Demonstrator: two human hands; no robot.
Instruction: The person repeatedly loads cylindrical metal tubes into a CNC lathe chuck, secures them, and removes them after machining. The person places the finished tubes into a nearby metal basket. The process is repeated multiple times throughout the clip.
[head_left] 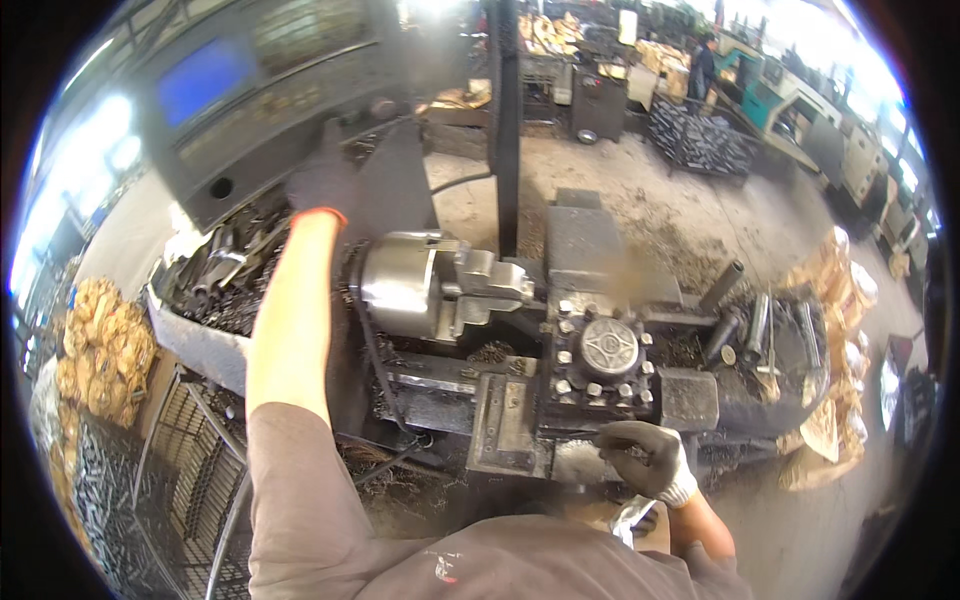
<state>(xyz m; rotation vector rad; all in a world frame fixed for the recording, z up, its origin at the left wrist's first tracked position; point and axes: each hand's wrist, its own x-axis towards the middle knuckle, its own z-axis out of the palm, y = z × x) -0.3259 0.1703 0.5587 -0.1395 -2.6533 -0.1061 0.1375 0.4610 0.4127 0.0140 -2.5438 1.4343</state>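
Note:
My left arm reaches far forward to the machine's headstock side. My left hand (325,185), in a dark glove with an orange cuff, is against the dark panel by the control box (270,90); its fingers blur into the background. The lathe chuck (400,285), a shiny steel cylinder with stepped jaws (487,285), is to the right of that forearm. My right hand (645,460), in a dark glove with a white cuff, is curled beside the square tool post (607,350). A shiny metal piece (630,515) shows just under it; whether the fingers hold anything is hidden.
Metal pieces and shavings fill the tray (200,345) at left. Several metal tubes (757,325) and a small hammer-like tool (768,375) lie at right. A dark post (507,130) rises behind the chuck. Sacks (107,350), a wire crate (205,480) and a distant person (703,70) surround the lathe.

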